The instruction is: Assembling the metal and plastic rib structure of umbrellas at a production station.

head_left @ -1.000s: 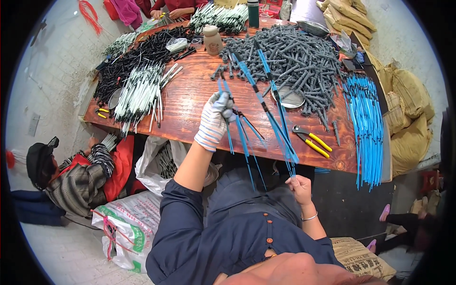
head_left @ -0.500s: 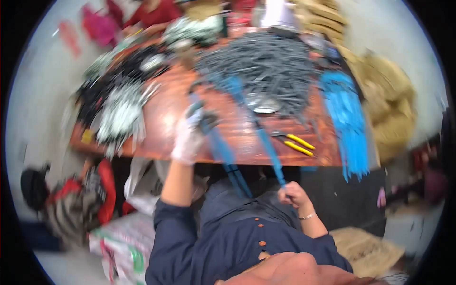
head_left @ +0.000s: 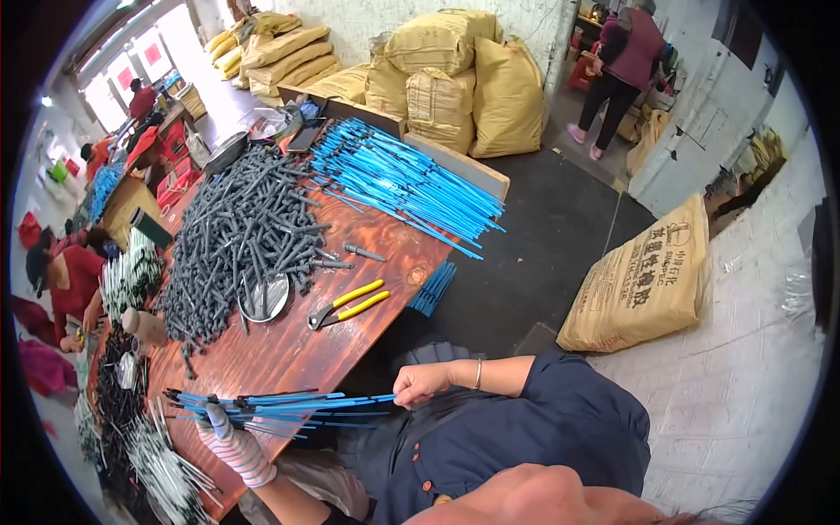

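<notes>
My left hand (head_left: 234, 448), in a white striped glove with dark fingertips, is closed round a bundle of thin blue rods (head_left: 289, 406) with black tips, near one end. The bundle lies roughly level over the table's near edge. My right hand (head_left: 420, 385), bare with a bracelet at the wrist, pinches blue rods at the bundle's other end. Beyond the hands, yellow-handled pliers (head_left: 348, 306) lie on the wooden table (head_left: 297, 350). A round metal dish (head_left: 264, 299) rests against a heap of dark grey plastic pieces (head_left: 245, 210).
A large pile of blue rods (head_left: 402, 179) covers the table's far right; more blue rods (head_left: 433, 287) show below its edge. White rods (head_left: 166, 459) lie left. Yellow sacks (head_left: 442, 96) stand behind, another sack (head_left: 643, 276) right. Several people work at left; one person (head_left: 623, 52) stands far right.
The view has swung to the right and sharpened. The blue rods, earlier in two separate strips hanging towards my lap, now stretch between both hands. My left hand appears lower and further left.
</notes>
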